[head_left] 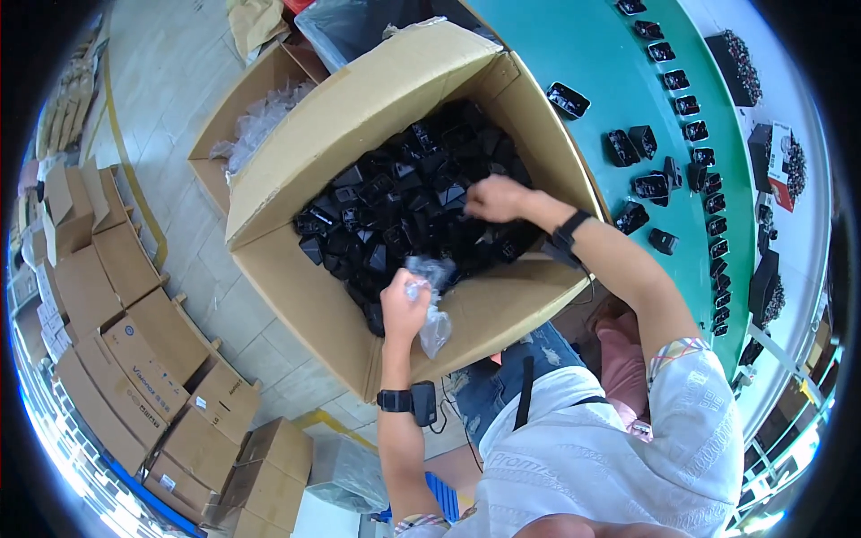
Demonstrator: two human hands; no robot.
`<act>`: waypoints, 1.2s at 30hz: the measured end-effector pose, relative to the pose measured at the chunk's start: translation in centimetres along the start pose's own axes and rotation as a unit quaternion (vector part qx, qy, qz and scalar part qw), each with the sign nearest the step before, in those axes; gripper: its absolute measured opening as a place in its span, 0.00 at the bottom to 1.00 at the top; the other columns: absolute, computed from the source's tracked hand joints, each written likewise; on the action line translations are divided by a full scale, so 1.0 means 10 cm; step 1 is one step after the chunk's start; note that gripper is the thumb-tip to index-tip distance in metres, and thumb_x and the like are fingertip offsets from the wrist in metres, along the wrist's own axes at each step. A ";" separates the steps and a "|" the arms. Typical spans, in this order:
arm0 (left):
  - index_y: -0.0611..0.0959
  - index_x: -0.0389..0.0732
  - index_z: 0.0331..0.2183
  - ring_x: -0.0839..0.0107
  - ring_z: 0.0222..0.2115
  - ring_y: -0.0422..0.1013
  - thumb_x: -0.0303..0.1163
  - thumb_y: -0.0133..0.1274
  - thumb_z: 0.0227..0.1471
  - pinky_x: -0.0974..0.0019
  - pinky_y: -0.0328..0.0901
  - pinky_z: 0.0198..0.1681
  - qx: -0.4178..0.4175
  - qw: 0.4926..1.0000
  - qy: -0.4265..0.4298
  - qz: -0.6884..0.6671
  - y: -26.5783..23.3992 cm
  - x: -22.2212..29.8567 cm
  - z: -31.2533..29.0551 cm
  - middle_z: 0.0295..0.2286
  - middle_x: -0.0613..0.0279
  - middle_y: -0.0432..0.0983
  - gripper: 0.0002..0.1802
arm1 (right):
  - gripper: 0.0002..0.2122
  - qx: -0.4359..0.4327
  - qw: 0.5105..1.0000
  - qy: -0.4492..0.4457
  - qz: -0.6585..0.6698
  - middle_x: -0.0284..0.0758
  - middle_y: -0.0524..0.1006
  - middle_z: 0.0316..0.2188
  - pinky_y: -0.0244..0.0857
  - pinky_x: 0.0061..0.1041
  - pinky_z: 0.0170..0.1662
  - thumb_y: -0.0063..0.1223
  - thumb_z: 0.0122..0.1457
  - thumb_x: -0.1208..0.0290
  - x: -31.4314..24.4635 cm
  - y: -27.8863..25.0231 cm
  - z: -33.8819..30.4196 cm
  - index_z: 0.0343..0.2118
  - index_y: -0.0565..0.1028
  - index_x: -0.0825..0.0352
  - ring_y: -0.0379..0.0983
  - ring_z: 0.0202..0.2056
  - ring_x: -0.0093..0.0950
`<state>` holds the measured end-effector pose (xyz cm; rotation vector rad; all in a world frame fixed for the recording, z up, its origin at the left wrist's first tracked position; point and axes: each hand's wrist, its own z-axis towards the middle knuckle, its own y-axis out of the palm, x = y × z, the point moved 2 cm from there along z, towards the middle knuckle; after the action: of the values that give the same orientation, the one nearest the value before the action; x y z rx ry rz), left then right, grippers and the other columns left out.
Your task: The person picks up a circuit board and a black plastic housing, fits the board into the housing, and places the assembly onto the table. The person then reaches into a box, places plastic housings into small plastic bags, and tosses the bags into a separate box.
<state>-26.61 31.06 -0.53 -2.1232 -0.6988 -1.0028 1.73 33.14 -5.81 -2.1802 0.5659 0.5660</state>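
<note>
A large open cardboard box (314, 125) stands in front of me, filled with a heap of small black plastic housings (395, 197). Near the box's close side, my left hand (404, 309) is closed around crumpled clear plastic bags (435, 330), which hang below and beside the fingers. Over the right part of the heap is my right hand (499, 198), its fingers curled down among the black parts. Whatever those fingertips grip is hidden. Both wrists wear black straps with cables.
To the right, a green table (556, 45) carries loose black housings (650, 186) and a long row of them (688, 106). A smaller carton (211, 157) of clear bags sits behind the big box. Stacked cartons (143, 359) stand left on the tiled floor.
</note>
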 end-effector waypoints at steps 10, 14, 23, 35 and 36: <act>0.78 0.38 0.38 0.74 0.28 0.69 0.34 0.56 0.55 0.70 0.65 0.33 0.046 0.956 -0.155 -0.244 -0.21 -0.51 -0.15 0.26 0.68 0.72 0.11 | 0.22 -0.009 0.970 0.233 -0.071 0.47 0.76 0.46 0.67 0.38 0.52 0.61 0.49 0.56 0.74 0.48 0.54 0.44 0.77 0.67 0.72 0.49 0.45; 0.79 0.38 0.39 0.76 0.29 0.70 0.37 0.51 0.58 0.73 0.66 0.33 0.112 0.870 -0.213 -0.430 -0.40 -0.57 -0.36 0.31 0.67 0.75 0.12 | 0.18 0.032 0.975 0.205 -0.083 0.49 0.76 0.46 0.68 0.38 0.51 0.60 0.49 0.64 0.83 0.42 0.48 0.41 0.79 0.69 0.73 0.48 0.45; 0.80 0.33 0.42 0.66 0.33 0.76 0.49 0.48 0.60 0.64 0.72 0.41 0.132 0.774 -0.247 -0.569 -0.58 -0.06 -0.31 0.35 0.55 0.80 0.26 | 0.10 0.032 0.997 0.056 0.050 0.42 0.79 0.26 0.69 0.37 0.36 0.62 0.50 0.64 0.66 0.21 0.11 0.28 0.78 0.67 0.77 0.32 0.41; 0.81 0.39 0.38 0.75 0.26 0.72 0.40 0.46 0.62 0.70 0.68 0.28 0.167 0.812 -0.121 -0.546 -0.02 0.21 0.09 0.30 0.64 0.77 0.16 | 0.08 0.237 0.956 -0.073 0.156 0.39 0.76 0.21 0.69 0.30 0.30 0.61 0.53 0.73 -0.87 -0.45 -0.63 0.29 0.72 0.69 0.76 0.25 0.34; 0.81 0.39 0.37 0.74 0.27 0.72 0.41 0.46 0.62 0.71 0.68 0.29 0.169 0.830 -0.092 -0.523 0.03 0.17 0.11 0.30 0.64 0.77 0.16 | 0.08 0.241 0.952 -0.094 0.165 0.39 0.75 0.20 0.69 0.30 0.30 0.61 0.52 0.74 -0.98 -0.43 -0.69 0.31 0.72 0.68 0.76 0.24 0.34</act>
<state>-24.94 32.02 0.23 -1.4439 -2.0930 -1.0558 -2.28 32.29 6.27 -1.5628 0.8704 0.7173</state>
